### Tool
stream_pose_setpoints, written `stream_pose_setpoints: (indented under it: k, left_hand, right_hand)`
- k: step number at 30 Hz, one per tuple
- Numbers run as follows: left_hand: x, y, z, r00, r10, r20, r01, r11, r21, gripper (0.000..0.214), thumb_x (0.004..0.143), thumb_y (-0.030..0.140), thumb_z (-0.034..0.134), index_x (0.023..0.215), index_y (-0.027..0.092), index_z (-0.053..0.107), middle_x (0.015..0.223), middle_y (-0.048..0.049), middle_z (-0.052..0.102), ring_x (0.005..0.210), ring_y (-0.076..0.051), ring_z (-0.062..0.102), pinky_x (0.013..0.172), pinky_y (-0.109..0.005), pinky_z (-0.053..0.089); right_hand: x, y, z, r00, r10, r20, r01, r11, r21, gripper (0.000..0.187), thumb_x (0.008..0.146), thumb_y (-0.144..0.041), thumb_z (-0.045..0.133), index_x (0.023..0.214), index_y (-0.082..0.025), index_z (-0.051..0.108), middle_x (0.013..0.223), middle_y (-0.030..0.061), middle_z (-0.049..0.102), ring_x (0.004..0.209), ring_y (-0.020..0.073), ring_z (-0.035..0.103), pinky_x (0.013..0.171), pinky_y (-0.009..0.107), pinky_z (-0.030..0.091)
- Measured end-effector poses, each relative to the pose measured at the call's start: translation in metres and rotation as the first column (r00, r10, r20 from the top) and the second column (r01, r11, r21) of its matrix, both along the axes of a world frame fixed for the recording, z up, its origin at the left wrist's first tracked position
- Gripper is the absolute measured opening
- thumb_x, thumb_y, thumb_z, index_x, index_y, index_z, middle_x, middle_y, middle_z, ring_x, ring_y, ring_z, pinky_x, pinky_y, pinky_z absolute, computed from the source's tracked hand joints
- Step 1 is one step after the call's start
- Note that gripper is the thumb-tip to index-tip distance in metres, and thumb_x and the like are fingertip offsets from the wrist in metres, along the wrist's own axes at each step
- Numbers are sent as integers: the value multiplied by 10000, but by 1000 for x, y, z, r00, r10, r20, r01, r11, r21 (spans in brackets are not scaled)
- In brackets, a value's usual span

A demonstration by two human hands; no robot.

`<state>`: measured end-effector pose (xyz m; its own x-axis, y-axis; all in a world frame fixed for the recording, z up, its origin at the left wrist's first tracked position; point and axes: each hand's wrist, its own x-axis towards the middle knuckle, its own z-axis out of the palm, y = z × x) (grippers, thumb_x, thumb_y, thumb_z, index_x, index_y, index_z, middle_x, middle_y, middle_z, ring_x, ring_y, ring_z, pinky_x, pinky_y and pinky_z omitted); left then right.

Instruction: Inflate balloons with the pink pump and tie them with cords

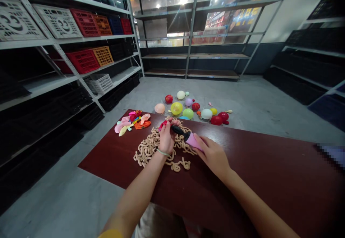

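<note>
My right hand (212, 157) is wrapped around the pink body (194, 141) of a balloon hand pump, whose black end (178, 130) points left. The fingers of my left hand (166, 141) are closed on a pink-red balloon (162, 125) beside the black tip; whether it sits over the nozzle is hidden. Under both hands spreads a heap of tan, curly rope-like strands (147, 148) on the dark red table (242, 166). Left of them lies a pile of limp, uninflated balloons (125, 123) in pink, orange, red and yellow.
Several inflated balloons (176, 108) in mixed colours lie on the grey floor (151, 90) beyond the table's far edge. Metal shelving (67, 60) with plastic crates (83, 61) runs along the left, and another rack (190, 54) stands ahead. A pixelated patch covers the table's right end.
</note>
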<state>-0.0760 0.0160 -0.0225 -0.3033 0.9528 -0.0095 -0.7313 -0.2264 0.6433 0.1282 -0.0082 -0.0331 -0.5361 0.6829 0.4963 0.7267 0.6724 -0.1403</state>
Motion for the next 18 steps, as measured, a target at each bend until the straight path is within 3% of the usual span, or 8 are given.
stream_pose_setpoints:
  k: [4,9,12,18]
  left_hand:
    - [16,3,13,994,30,101,-29,1000,-10,244,942,444,523,888,206,515,823,9,606,799,-123,635,833,-312,528]
    - [31,14,31,959,284,-12,-281,941,-191,305,967,485,423,806,226,405,612,66,412,508,-82,442,537,-222,430]
    - [29,22,43,934,356,-41,-358,925,-129,274,993,432,370,817,225,402,601,69,400,468,-75,408,466,-217,348]
    - [20,32,60,925,376,-53,-380,920,-98,265,1005,374,338,795,220,383,575,74,367,442,-65,394,440,-202,308]
  right_hand:
    - [-5,-2,-2,1000,14,-5,-14,1000,7,524,985,-346,453,1494,-241,392,1292,125,599,1088,280,590,902,418,493]
    - [-2,1,-2,1000,3,20,-3,1000,17,557,971,-354,478,1510,-273,363,1293,110,607,1075,275,596,884,403,482]
    - [1,3,-2,998,-49,37,49,999,0,623,953,-362,498,1539,-281,303,1180,102,650,949,259,636,793,376,493]
    - [5,2,-4,995,-96,29,96,995,-33,664,918,-345,510,1540,-313,278,1100,77,661,878,234,658,607,286,455]
